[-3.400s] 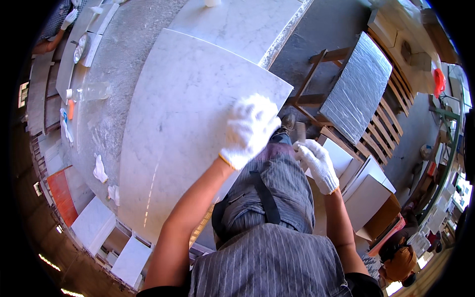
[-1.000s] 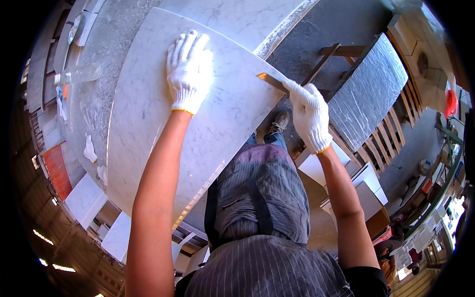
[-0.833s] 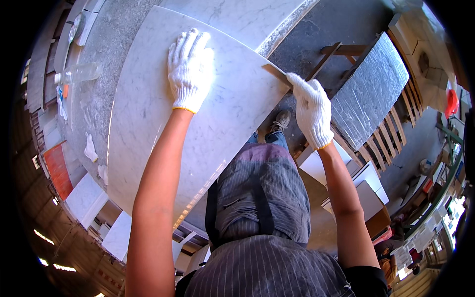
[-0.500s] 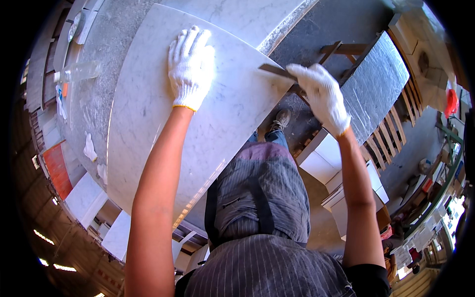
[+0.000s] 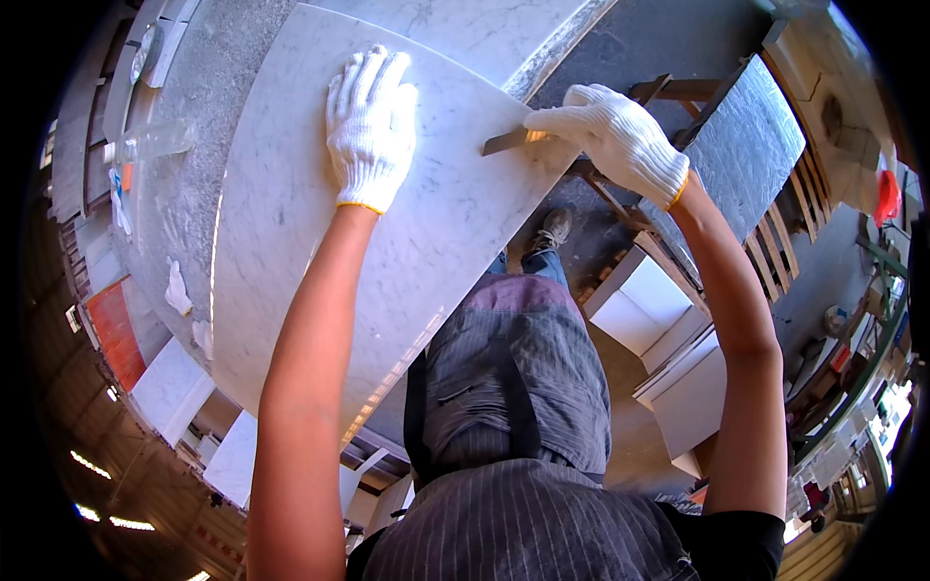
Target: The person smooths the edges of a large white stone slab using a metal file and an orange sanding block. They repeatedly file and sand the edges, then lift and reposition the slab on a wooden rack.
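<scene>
A large white marble slab with grey veins and a curved far edge lies in front of me. My left hand, in a white knit glove, rests flat on it with the fingers stretched out. In my right hand, also gloved, is a flat, narrow metal strip like a file. Its free end points left over the slab's right corner and catches light near my fingertips. My right fingers hide the other end. Whether the strip touches the stone, I cannot tell.
Another marble slab adjoins the far edge. On the grey worktop at left stand a clear plastic bottle and a crumpled white glove. A plastic-wrapped slab on wood lies to the right, with white panels below it.
My right hand has moved left and slightly up, turning so its back shows more. The metal strip has shifted left, further over the slab's corner. My left hand has stayed nearly still.
</scene>
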Demonstrator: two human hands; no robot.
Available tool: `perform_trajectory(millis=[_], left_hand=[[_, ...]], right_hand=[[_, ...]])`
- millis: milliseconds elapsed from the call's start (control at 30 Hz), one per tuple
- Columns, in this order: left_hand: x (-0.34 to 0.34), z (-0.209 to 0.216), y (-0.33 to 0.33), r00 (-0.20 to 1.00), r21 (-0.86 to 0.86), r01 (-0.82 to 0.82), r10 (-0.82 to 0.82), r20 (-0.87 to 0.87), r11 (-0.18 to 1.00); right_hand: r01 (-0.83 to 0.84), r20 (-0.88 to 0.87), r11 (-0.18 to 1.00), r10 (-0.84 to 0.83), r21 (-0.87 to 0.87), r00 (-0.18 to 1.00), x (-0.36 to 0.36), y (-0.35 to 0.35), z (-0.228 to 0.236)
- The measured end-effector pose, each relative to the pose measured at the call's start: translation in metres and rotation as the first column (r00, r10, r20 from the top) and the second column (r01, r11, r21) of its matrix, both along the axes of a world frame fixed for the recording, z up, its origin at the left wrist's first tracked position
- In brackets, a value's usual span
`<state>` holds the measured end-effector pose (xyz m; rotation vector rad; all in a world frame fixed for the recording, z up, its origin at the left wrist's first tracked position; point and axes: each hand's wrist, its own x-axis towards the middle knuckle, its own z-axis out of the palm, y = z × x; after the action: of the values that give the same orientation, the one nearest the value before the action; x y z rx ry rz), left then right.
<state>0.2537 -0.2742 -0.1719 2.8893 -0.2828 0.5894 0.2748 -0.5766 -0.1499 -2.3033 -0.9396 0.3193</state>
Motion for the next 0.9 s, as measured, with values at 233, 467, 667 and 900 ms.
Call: perform_trajectory(millis=[233,467,667,900], left_hand=[[-0.001,0.003,0.000,1.000,0.000,-0.006,0.006,-0.005,1.000],[0.000,0.003,0.001,1.000,0.012,0.005,-0.005,-0.004,1.000],[0.000,0.003,0.000,1.000,0.007,-0.015,0.015,-0.012,1.000],[-0.001,0.002,0.000,1.000,0.008,-0.003,0.003,0.003,1.000]], right_hand=[[0.056,0.061,0.998,-0.054,-0.026,0.997,-0.021,-0.011,0.006],[0.194,0.053,0.981,-0.194,0.017,0.980,-0.041,-0.004,0.002],[0.382,0.011,0.924,-0.382,0.016,0.924,-0.064,0.003,0.007],[0.553,-0.018,0.829,-0.553,0.085,0.833,-0.105,0.032,0.000]])
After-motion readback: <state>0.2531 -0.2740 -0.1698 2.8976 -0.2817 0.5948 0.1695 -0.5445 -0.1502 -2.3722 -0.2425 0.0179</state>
